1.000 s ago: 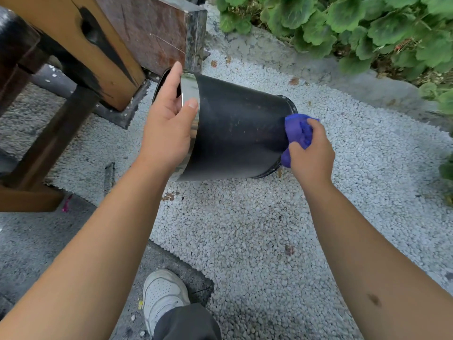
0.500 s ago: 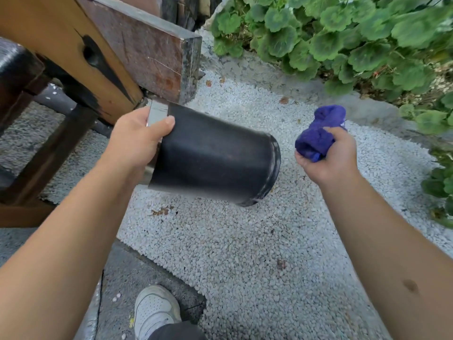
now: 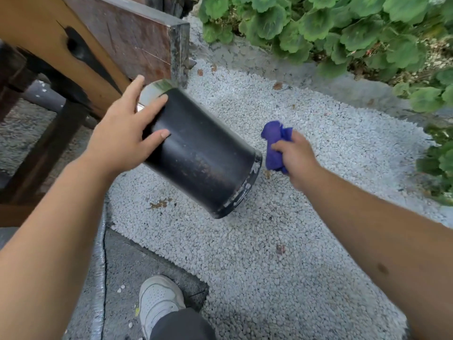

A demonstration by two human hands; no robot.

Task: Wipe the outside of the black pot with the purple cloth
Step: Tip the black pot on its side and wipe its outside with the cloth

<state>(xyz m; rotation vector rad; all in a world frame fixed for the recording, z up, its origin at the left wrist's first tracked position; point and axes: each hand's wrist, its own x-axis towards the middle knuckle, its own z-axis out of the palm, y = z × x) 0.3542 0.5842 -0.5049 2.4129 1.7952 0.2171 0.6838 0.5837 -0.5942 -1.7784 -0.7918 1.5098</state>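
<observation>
The black pot [image 3: 201,153] is a tall cylinder with a shiny metal rim, held tilted in the air above white gravel, its base pointing down and to the right. My left hand [image 3: 125,136] grips it near the rim end, fingers spread over the black side. My right hand [image 3: 294,155] is closed around the bunched purple cloth [image 3: 275,143] just right of the pot's base, a small gap from it. The pot's inside and far side are hidden.
A wooden bench [image 3: 73,45] with dark legs stands at the left, close behind the pot's rim. Green leafy plants [image 3: 343,28] line the far and right edges behind a concrete kerb. My white shoe [image 3: 157,300] stands on a grey paving slab below.
The pot has swung so its base points further down and right. My right hand with the cloth came down from higher up to beside the pot's base. My left hand's fingers have spread.
</observation>
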